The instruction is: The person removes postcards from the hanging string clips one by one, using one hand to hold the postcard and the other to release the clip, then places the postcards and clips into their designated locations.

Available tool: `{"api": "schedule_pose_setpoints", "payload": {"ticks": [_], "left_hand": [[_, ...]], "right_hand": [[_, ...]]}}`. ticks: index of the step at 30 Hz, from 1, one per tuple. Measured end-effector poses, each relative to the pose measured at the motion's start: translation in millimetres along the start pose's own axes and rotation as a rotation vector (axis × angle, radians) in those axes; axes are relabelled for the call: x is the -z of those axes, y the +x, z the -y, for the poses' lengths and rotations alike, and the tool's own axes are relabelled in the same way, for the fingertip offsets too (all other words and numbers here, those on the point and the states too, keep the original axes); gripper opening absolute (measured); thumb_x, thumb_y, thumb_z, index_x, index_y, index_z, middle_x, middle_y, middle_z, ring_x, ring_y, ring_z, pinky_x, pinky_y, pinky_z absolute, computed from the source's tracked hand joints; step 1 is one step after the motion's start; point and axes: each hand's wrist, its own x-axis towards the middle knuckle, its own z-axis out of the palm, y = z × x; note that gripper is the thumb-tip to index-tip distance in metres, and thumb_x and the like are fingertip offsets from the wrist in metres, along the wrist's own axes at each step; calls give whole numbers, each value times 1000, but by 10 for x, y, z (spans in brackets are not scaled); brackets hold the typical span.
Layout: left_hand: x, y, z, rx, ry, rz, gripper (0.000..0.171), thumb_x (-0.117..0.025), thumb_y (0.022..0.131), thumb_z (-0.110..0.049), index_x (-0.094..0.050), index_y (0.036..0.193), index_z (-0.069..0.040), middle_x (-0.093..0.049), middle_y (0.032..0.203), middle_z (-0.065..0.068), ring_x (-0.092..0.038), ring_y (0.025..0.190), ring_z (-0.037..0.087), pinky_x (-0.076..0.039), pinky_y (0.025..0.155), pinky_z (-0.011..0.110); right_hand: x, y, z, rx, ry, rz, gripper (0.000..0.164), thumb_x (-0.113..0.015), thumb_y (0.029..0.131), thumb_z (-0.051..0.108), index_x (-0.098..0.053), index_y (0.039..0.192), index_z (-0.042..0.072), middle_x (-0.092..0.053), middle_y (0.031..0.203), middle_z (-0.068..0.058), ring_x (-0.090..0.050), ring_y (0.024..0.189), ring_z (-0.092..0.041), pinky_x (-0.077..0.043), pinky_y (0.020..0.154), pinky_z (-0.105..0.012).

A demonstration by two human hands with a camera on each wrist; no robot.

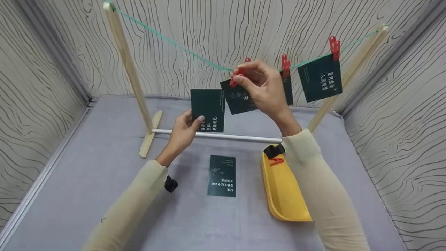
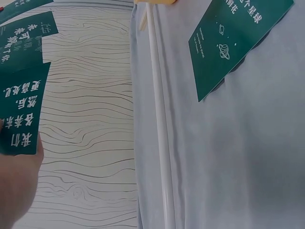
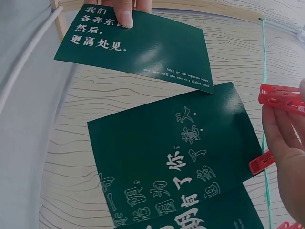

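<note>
My left hand pinches a dark green card with white writing by its lower edge, thumb in front. My right hand is up at the green string, with a red clothespin between thumb and fingers. In the right wrist view that clothespin lies at the string, and the held card is apart from it. Beside it a green card hangs from the string by another red clothespin. Farther right hang a partly hidden card and a tilted card, each clipped in red.
Wooden posts hold up the string, with a white rod low between them. On the grey cloth lie another green card and a yellow tray holding a red clothespin. My right forearm partly covers the tray.
</note>
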Motion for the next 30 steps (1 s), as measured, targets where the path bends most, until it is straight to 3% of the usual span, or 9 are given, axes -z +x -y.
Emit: {"api": "schedule_pose_setpoints", "payload": {"ticks": [3, 7, 13, 25, 30], "left_hand": [[-14, -7, 14, 3, 0, 4, 34, -63, 106, -14, -65, 138, -4, -75, 127, 15, -70, 102, 15, -54, 80, 24], [-27, -11, 20, 15, -4, 12, 35, -63, 106, -14, -64, 140, -4, -74, 130, 14, -72, 112, 18, -57, 89, 22], [-34, -29, 11, 31, -12, 11, 34, -63, 106, -15, -64, 139, -5, -74, 131, 13, -72, 120, 23, -59, 97, 29], [-73, -143, 55, 58, 0, 12, 33, -64, 106, -16, -66, 137, -5, -75, 129, 13, -74, 115, 22, -57, 87, 23], [-89, -189, 83, 89, -16, 12, 32, -64, 105, -16, -66, 135, -5, -76, 126, 13, -75, 113, 21, -61, 91, 26]], "right_hand": [[5, -45, -28, -2, -7, 4, 26, -75, 97, 9, -69, 120, -3, -76, 112, -8, -76, 107, -20, -62, 96, -29], [21, -96, -59, -13, -4, -2, 27, -75, 97, 7, -68, 120, -4, -76, 112, -10, -76, 106, -20, -62, 97, -29], [53, -164, -102, -29, 11, -9, 25, -74, 97, 5, -68, 120, -3, -75, 112, -13, -76, 104, -21, -62, 96, -28], [94, -340, -173, -67, -22, -16, 34, -74, 97, 10, -66, 126, -6, -76, 115, -13, -76, 105, -19, -60, 100, -26], [108, -447, -233, -95, -33, -32, 38, -77, 96, 17, -66, 126, -5, -76, 116, -11, -76, 107, -20, -60, 101, -28]]}}
